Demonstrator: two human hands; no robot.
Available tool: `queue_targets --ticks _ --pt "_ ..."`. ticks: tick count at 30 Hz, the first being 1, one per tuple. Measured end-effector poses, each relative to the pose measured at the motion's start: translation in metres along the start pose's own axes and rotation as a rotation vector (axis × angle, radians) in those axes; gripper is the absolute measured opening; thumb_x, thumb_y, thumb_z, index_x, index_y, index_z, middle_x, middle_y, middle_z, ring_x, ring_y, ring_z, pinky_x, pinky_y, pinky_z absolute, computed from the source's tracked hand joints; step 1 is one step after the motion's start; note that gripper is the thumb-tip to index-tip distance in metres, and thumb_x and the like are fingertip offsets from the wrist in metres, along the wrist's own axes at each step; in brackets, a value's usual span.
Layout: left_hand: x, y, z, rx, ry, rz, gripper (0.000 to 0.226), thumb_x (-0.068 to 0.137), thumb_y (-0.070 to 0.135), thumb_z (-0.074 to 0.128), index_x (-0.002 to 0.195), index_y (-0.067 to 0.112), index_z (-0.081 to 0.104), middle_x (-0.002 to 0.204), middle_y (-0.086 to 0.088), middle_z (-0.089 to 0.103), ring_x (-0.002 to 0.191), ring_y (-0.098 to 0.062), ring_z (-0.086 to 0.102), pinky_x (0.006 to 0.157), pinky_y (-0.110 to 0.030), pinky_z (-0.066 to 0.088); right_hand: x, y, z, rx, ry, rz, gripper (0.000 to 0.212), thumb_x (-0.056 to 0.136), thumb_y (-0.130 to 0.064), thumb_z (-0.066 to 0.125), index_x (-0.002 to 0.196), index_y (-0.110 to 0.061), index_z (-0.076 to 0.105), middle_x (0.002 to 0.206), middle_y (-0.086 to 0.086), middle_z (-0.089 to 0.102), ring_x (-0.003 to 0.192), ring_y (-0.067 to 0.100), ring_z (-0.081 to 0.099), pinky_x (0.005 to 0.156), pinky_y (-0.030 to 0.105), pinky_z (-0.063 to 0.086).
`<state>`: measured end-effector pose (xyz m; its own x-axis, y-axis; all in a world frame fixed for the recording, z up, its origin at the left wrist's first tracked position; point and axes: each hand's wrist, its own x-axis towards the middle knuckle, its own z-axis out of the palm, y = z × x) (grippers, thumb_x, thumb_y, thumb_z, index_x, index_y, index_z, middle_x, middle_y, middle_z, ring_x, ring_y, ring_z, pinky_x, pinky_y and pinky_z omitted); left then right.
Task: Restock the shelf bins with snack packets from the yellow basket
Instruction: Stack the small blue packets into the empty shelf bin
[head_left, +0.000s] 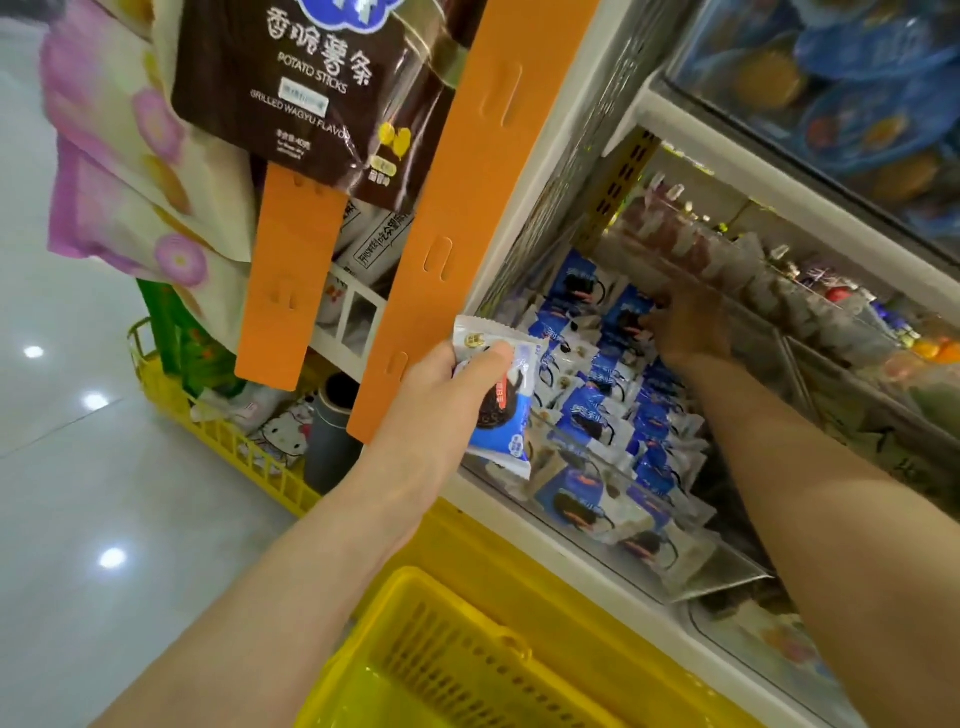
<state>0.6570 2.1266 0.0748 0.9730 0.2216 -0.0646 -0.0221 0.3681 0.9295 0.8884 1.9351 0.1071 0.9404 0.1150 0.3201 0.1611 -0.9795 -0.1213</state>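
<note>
My left hand grips a blue-and-white snack packet just in front of the shelf's left edge. A clear shelf bin runs back into the shelf and is filled with several matching blue-and-white packets. My right hand reaches deep into that bin and rests on the packets at its far end; the shade blurs its fingers. The yellow basket sits below my arms at the bottom of the view, and its inside looks bare where visible.
An orange hanging strip with a brown potato-sticks bag hangs left of the shelf. A second yellow basket with mixed goods stands on the floor at left. Neighbouring bins hold other snacks; a glass case is above.
</note>
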Motion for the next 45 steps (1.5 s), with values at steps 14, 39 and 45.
queue_targets --ticks 14,39,45 --pt "-0.024 0.005 0.016 0.15 -0.005 -0.086 0.019 0.088 0.043 0.055 0.085 0.024 0.048 0.098 -0.001 0.06 0.085 -0.013 0.057 0.068 -0.03 0.042 -0.158 -0.073 -0.068 0.576 -0.156 -0.242 0.018 0.098 -0.035 0.041 0.109 -0.027 0.053 0.088 -0.009 0.059 0.076 0.005 0.056 0.059 0.014 0.043" --pt "-0.077 0.0 0.04 0.647 -0.341 0.282 0.041 0.097 0.031 0.041 0.136 0.033 0.032 0.122 0.016 0.043 0.108 0.002 0.043 0.089 -0.016 0.033 -0.247 -0.031 -0.121 0.429 -0.37 -0.339 0.035 0.082 -0.035 0.066 0.115 -0.038 0.054 0.109 -0.026 0.058 0.106 -0.015 0.05 0.09 0.003 0.036" --pt "-0.059 0.004 0.043 0.78 -0.262 0.451 0.043 0.096 0.036 0.041 0.137 0.033 0.03 0.116 0.015 0.044 0.106 -0.001 0.045 0.083 -0.014 0.037 -0.228 -0.031 -0.126 0.54 -0.402 -0.184 0.029 0.082 -0.031 0.069 0.111 -0.026 0.064 0.106 -0.011 0.066 0.098 0.005 0.061 0.089 0.03 0.048"
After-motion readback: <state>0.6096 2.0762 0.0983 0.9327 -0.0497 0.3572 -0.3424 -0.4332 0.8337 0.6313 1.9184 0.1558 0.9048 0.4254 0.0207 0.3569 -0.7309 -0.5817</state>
